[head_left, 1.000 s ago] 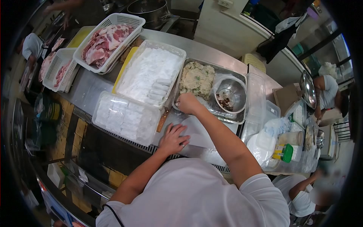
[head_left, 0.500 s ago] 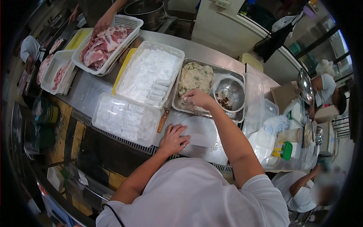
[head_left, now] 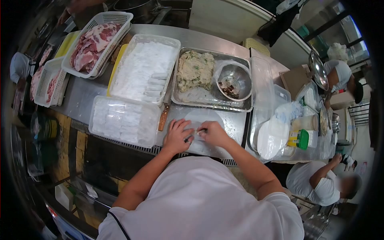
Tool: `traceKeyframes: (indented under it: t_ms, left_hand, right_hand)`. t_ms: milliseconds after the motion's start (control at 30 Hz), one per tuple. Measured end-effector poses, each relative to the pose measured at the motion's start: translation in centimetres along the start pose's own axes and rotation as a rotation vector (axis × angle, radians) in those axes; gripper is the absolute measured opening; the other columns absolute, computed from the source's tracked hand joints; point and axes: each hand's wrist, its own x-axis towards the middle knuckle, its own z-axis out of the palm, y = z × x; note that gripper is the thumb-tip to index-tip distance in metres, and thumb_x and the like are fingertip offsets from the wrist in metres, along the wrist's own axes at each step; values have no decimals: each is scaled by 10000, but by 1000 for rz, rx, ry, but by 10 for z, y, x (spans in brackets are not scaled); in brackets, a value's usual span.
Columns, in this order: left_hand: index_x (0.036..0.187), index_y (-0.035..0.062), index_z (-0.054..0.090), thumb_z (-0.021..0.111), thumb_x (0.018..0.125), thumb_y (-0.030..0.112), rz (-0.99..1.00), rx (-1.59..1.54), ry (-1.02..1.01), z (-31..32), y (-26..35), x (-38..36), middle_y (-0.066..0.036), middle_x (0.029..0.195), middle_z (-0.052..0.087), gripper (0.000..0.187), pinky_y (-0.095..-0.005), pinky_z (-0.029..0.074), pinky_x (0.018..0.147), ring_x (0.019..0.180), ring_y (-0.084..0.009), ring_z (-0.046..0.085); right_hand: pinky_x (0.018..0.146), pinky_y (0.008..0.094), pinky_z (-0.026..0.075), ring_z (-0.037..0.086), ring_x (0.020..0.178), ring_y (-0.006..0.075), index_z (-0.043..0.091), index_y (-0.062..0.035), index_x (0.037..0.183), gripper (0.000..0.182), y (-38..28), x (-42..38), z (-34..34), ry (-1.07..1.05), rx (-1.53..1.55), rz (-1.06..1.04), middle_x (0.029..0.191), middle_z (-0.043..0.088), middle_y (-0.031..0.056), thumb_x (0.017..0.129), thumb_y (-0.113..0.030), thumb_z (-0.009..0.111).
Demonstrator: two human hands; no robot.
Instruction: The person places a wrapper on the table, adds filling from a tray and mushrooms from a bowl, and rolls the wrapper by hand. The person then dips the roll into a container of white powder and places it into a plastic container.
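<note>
My left hand (head_left: 178, 136) lies with its fingers spread at the near edge of a thin, translucent round wrapper (head_left: 206, 116) on the steel worktop. Beside it, my right hand (head_left: 214, 133) is closed in a pinch, its fingertips low over the wrapper, with a small pale bit of minced filling (head_left: 199, 132) partly hidden at them. Just beyond, a metal tray (head_left: 214, 105) holds a mound of pale minced filling with green flecks (head_left: 195, 71) and a steel bowl (head_left: 240, 74) with brown bits inside. A wooden-handled knife (head_left: 163, 117) lies left of my left hand.
White-dusted rolls sit in a large plastic tub (head_left: 176, 52) and a lidded box (head_left: 124, 122) at left. Raw meat (head_left: 94, 46) fills a white basket (head_left: 127, 20). Plastic containers and a green-lidded tub (head_left: 303, 139) crowd the right. Co-workers stand at the right side.
My right hand has left the filling in the tray and come down toward me, beside my left hand. The view has shifted slightly; the hand over the meat basket has drawn away.
</note>
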Motion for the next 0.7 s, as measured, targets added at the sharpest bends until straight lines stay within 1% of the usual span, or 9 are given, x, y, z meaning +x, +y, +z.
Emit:
traceKeyframes:
  t_ms: [100,133,167,233,333,433,533,633,700]
  left_hand:
    - [1195,150,807,826,847,247,3,-36,14,0,1,0,-94,1516,634,362,-606,289,1285,1467,-354,511]
    - [1193,141,802,837,830,224,3,-50,23,0,0,1,-98,1510,640,374,-610,295,1281,1460,-363,518]
    - [1195,138,803,830,836,234,3,-46,24,-1,-1,1,-97,1510,638,372,-605,289,1287,1465,-357,513]
    - [1199,130,804,817,848,252,4,-45,23,0,0,0,-96,1511,634,372,-594,276,1298,1476,-345,503]
    - [1200,123,804,818,851,250,8,-52,17,-1,1,1,-95,1507,638,371,-582,274,1303,1478,-338,500]
    - [1205,119,804,819,856,249,1,-43,3,-3,1,1,-96,1507,639,373,-574,269,1309,1480,-330,497]
    - [1210,119,805,817,862,253,2,-41,-2,-3,2,0,-97,1511,637,373,-569,264,1313,1484,-327,493]
    - [1211,119,806,816,865,256,3,-46,0,-3,2,1,-97,1513,636,372,-570,263,1314,1486,-328,492]
    - [1202,115,803,838,838,228,8,-43,12,-2,2,1,-105,1500,645,383,-595,276,1303,1475,-349,506]
  right_hand:
    - [919,463,577,693,1030,416,767,-1,1021,213,16,-11,31,150,-295,-298,1096,732,215,825,-77,800]
    - [976,483,553,646,1100,405,747,-14,1030,246,14,-15,35,155,-319,-254,1135,686,196,801,-83,807]
    - [975,483,553,648,1091,403,747,-14,1036,250,15,-18,37,201,-363,-274,1125,684,193,805,-88,807]
    - [972,483,554,651,1075,399,748,-13,1049,257,-5,-28,29,293,-453,-306,1104,682,187,814,-97,809]
    - [960,462,560,653,1066,385,762,-28,1025,219,12,-37,31,246,-432,-181,1092,687,177,826,-107,805]
    - [937,448,570,661,1051,376,772,-40,993,164,30,-34,37,231,-357,-195,1073,688,169,844,-105,796]
    - [886,451,598,690,1024,367,800,-17,946,121,32,-35,37,249,-425,-234,1091,708,175,862,-103,814]
    - [882,482,590,682,1035,381,773,-29,975,127,30,-39,36,315,-360,-171,1052,686,163,881,-113,790]
    - [875,493,591,693,1010,397,775,-21,973,119,17,-45,30,356,-349,-2,1048,684,175,901,-116,781]
